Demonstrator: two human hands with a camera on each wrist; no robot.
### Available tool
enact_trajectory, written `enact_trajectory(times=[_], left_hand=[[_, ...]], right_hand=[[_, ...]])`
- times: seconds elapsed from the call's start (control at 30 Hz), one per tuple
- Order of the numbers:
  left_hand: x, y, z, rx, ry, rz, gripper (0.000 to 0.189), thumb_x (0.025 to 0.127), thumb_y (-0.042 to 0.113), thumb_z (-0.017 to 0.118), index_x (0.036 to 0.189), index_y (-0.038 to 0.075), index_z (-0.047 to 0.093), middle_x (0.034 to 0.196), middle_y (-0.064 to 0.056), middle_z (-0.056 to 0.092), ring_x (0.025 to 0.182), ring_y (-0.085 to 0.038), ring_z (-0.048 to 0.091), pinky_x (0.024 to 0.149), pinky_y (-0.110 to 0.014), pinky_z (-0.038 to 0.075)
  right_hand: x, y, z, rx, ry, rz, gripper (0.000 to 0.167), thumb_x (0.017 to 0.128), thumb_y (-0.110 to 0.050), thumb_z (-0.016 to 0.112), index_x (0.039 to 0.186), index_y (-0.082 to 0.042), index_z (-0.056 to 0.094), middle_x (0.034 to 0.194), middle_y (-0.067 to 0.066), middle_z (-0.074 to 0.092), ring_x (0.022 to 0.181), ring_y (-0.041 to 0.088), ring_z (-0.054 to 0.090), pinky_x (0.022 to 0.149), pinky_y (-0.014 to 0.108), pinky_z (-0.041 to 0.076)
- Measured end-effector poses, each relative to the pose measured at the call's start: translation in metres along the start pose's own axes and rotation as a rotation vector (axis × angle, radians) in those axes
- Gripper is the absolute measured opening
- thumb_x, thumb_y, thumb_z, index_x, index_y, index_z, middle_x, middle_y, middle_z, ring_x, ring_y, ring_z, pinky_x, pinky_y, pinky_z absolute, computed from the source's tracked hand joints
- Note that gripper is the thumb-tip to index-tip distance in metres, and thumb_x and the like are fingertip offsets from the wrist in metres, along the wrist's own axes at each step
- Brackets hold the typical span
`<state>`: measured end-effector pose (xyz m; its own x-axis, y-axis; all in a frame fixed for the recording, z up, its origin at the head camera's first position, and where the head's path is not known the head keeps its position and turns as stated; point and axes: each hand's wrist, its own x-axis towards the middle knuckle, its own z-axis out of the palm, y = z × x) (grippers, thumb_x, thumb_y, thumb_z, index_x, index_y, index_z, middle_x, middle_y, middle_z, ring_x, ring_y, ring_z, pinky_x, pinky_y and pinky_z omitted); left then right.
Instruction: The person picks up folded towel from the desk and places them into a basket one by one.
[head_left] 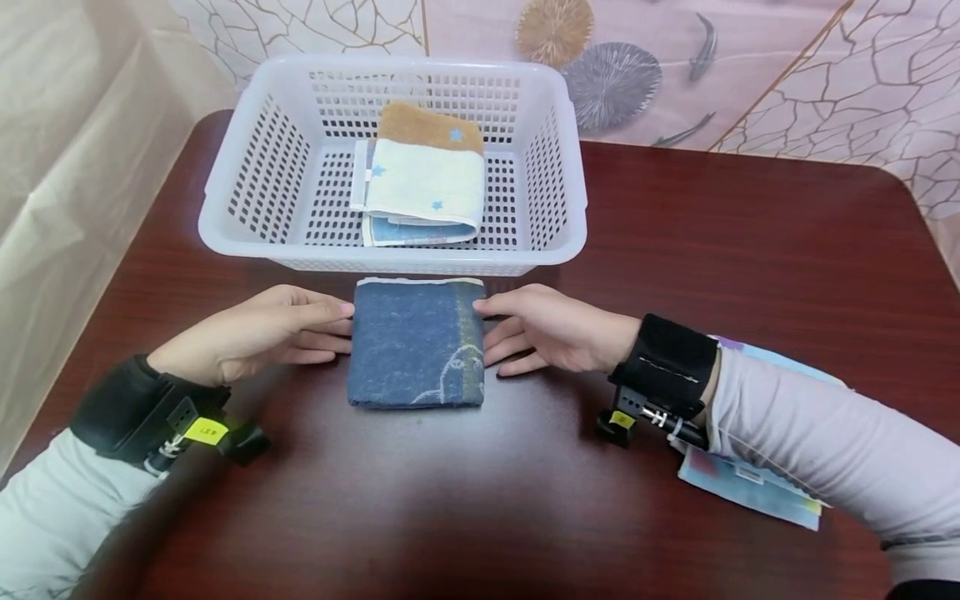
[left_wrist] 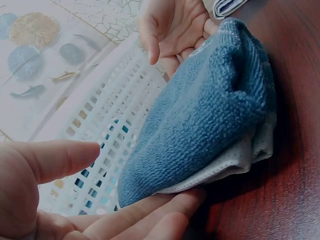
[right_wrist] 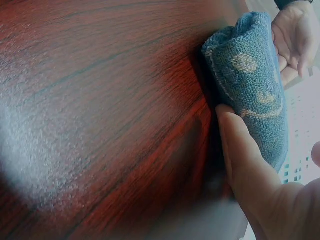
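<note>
One folded blue towel (head_left: 405, 350) lies on the tabletop (head_left: 465, 500). Two hands flank it: the left hand (head_left: 277, 329) at nine o'clock, the right hand (head_left: 551, 329) at three. Both have relaxed, extended fingers touching the towel's sides, thumbs spread apart from them; neither grips it. Two black wristbands (head_left: 671, 362) show, one per wrist. At twelve o'clock stands one white perforated basket (head_left: 390, 260), holding a brown-and-white towel (head_left: 423, 175) with three blue stars visible, over light-blue cloth. At four o'clock, at least one pale-blue cloth (head_left: 765, 500) lies partly behind the right sleeve (head_left: 817, 442).
</note>
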<state>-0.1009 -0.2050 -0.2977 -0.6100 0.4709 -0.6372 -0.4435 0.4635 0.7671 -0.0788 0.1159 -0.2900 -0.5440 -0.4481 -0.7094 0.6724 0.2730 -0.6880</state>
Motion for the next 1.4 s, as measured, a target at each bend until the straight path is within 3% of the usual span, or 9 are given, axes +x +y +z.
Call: enact_trajectory(times=[0.17,0.23,0.37,0.47,0.67,0.83,1.07,1.4], left_hand=[[0.002,0.001,0.009,-0.045,0.010,0.001,0.058,0.102,0.030,0.056,0.143,-0.009,0.042,0.130,-0.012,0.065,0.105,-0.010,0.068,0.094,-0.032,0.056],[0.004,0.004,0.016,-0.067,-0.009,0.003,0.059,0.101,0.030,0.058,0.142,-0.009,0.043,0.124,-0.009,0.067,0.104,-0.011,0.069,0.094,-0.032,0.056],[0.009,0.009,0.030,-0.157,-0.065,-0.003,0.055,0.101,0.027,0.058,0.140,-0.009,0.043,0.109,-0.002,0.073,0.099,-0.010,0.070,0.093,-0.030,0.056],[0.011,0.010,0.037,-0.211,-0.094,-0.010,0.052,0.101,0.024,0.057,0.139,-0.010,0.043,0.102,0.002,0.074,0.097,-0.010,0.070,0.093,-0.029,0.056],[0.014,0.006,0.044,-0.185,-0.159,0.027,0.058,0.101,0.025,0.057,0.145,-0.005,0.037,0.125,-0.007,0.066,0.105,-0.013,0.068,0.099,-0.034,0.053],[0.015,0.002,0.048,-0.230,-0.216,0.042,0.064,0.101,0.028,0.059,0.150,0.000,0.029,0.141,-0.014,0.055,0.113,-0.015,0.064,0.102,-0.036,0.052],[0.011,0.004,0.053,-0.309,-0.187,0.043,0.062,0.101,0.025,0.057,0.151,0.003,0.027,0.132,-0.009,0.061,0.109,-0.015,0.067,0.095,-0.036,0.055],[-0.016,0.014,0.069,-0.310,-0.177,0.082,0.064,0.098,0.026,0.062,0.149,0.003,0.031,0.131,-0.010,0.064,0.109,-0.017,0.068,0.096,-0.033,0.055]], right_hand=[[0.003,0.001,0.006,0.024,-0.012,-0.030,0.055,0.104,-0.030,0.044,0.149,-0.005,0.027,0.152,0.023,0.038,0.138,0.035,0.045,0.110,0.047,0.044],[0.007,0.002,0.009,0.044,-0.010,-0.052,0.049,0.104,-0.028,0.044,0.146,-0.006,0.032,0.148,0.019,0.045,0.133,0.031,0.050,0.107,0.046,0.046],[0.012,0.004,0.015,0.083,-0.017,-0.083,0.042,0.105,-0.024,0.046,0.144,-0.010,0.040,0.126,0.011,0.062,0.109,0.020,0.064,0.092,0.040,0.054],[0.015,0.006,0.019,0.099,-0.046,-0.084,0.043,0.105,-0.023,0.047,0.145,-0.012,0.039,0.126,0.010,0.063,0.103,0.015,0.066,0.087,0.040,0.056],[0.016,0.009,0.025,0.127,-0.070,-0.084,0.047,0.104,-0.021,0.049,0.148,-0.014,0.036,0.134,0.015,0.060,0.105,0.016,0.066,0.091,0.046,0.056],[0.014,0.013,0.029,0.161,-0.035,-0.106,0.047,0.103,-0.021,0.050,0.148,-0.013,0.037,0.134,0.015,0.061,0.101,0.015,0.068,0.090,0.047,0.057],[0.008,0.015,0.034,0.231,-0.009,-0.165,0.044,0.102,-0.017,0.052,0.143,-0.008,0.041,0.118,0.009,0.066,0.096,0.013,0.069,0.087,0.042,0.059],[-0.016,0.020,0.042,0.250,-0.035,-0.219,0.047,0.100,-0.017,0.055,0.143,-0.007,0.040,0.122,0.010,0.065,0.099,0.015,0.069,0.089,0.044,0.058]])
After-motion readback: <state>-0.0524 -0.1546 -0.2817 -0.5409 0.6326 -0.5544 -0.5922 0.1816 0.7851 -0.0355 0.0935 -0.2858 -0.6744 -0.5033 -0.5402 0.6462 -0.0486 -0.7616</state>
